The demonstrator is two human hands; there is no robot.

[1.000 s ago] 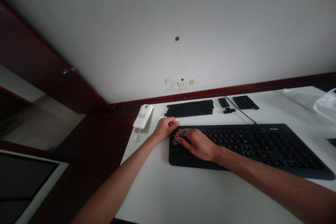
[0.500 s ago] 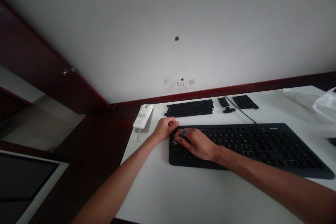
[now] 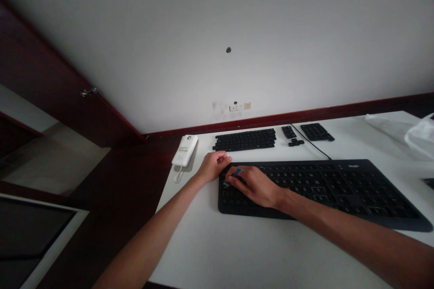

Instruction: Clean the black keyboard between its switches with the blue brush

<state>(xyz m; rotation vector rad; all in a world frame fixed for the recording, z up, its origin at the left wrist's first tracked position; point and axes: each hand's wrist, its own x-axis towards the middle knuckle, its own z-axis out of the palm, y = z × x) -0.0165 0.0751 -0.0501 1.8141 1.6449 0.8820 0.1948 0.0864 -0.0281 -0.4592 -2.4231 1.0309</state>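
At far left on the white desk, I note a white power bank with a looped cord. The left hand rests just beside the keyboard's upper left corner, fingers curled inward; I cannot tell whether they hold anything. Behind it lies a large block of loose black keycaps. The right hand is over the left end of the black keyboard, fingers pinching a small blue tool. Beyond the keyboard, smaller keycap groups lie either side of its cable. I judge most keycaps to be off, since exposed switches appear across the visible rows; any left seated beneath the right hand are hidden. A translucent white bag occupies the right end.
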